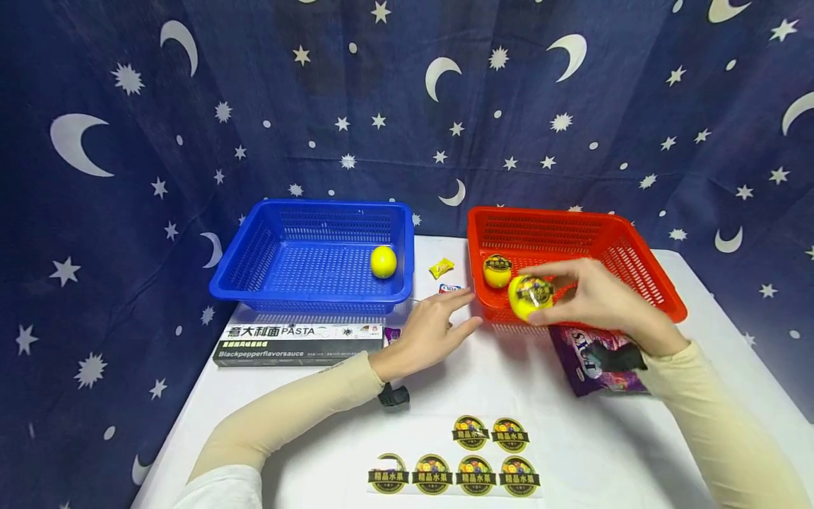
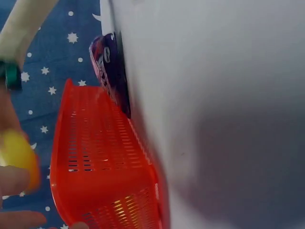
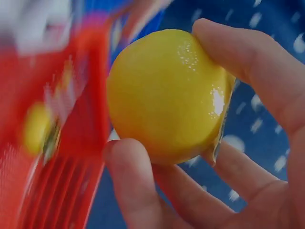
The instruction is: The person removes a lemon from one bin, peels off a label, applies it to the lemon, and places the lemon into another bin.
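My right hand (image 1: pixel 581 293) grips a round yellow lemon (image 3: pixel 162 95) between thumb and fingertips, over the front rim of the red basket (image 1: pixel 636 283). A dark round fruit sticker (image 1: pixel 534 291) is on this lemon, its edge lifting in the right wrist view. Another lemon (image 1: pixel 497 276) with such a sticker lies inside the red basket's left end. My left hand (image 1: pixel 432 329) is held with fingers extended beside that basket's left front corner, holding nothing. Below it, a sheet of stickers (image 1: pixel 454 475) lies on the table, several dark round labels on it.
A blue basket (image 1: pixel 311 305) at the back left contains a plain lemon (image 1: pixel 383 262). In front of it lies a pasta box (image 1: pixel 299 345). Between the baskets are a small yellow wrapped candy (image 1: pixel 441 268) and a partly covered packet (image 1: pixel 449 288). A purple snack bag (image 1: pixel 581 364) lies under my right wrist.
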`<state>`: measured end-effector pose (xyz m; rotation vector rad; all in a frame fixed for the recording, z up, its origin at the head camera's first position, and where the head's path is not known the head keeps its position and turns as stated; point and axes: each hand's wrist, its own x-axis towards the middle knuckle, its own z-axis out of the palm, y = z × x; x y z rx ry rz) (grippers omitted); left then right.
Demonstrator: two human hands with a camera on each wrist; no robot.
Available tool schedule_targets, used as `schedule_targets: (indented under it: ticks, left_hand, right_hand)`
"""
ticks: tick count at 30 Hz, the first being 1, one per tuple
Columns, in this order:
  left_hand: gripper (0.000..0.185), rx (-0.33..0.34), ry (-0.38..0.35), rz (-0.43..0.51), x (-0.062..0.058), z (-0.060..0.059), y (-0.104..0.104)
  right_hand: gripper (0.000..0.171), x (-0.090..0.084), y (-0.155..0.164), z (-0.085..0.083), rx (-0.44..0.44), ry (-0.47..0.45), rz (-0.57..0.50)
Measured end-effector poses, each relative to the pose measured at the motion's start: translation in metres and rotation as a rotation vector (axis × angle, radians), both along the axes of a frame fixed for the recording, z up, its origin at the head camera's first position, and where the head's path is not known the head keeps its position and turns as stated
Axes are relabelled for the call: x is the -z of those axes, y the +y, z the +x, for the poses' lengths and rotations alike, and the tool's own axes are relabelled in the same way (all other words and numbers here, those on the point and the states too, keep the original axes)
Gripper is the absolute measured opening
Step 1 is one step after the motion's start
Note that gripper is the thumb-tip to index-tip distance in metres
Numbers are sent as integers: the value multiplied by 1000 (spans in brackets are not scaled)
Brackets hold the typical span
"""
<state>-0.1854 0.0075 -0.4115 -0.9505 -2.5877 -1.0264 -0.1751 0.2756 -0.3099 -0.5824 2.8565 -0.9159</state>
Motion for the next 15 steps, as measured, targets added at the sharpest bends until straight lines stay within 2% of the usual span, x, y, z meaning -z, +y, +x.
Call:
schedule_targets:
  ticks: [2, 4, 8, 11, 15]
  left_hand:
    - [49, -12, 35, -36, -4, -5, 8]
    - [50, -34, 66, -87, -7, -9, 14]
    - [47, -79, 100, -158, -5, -13, 22]
    - [44, -106, 111, -170, -3, -14, 24]
    - [41, -114, 129, -160, 0, -13, 25]
  right_hand:
    - [68, -9, 12, -26, 72, -3, 38]
    - [72, -8, 22, -52, 133, -29, 71]
    - [75, 15, 36, -97, 177, -97, 121]
    - [75, 35, 42, -119, 165, -144, 167]
    - [74, 54, 45, -133, 139, -218, 236]
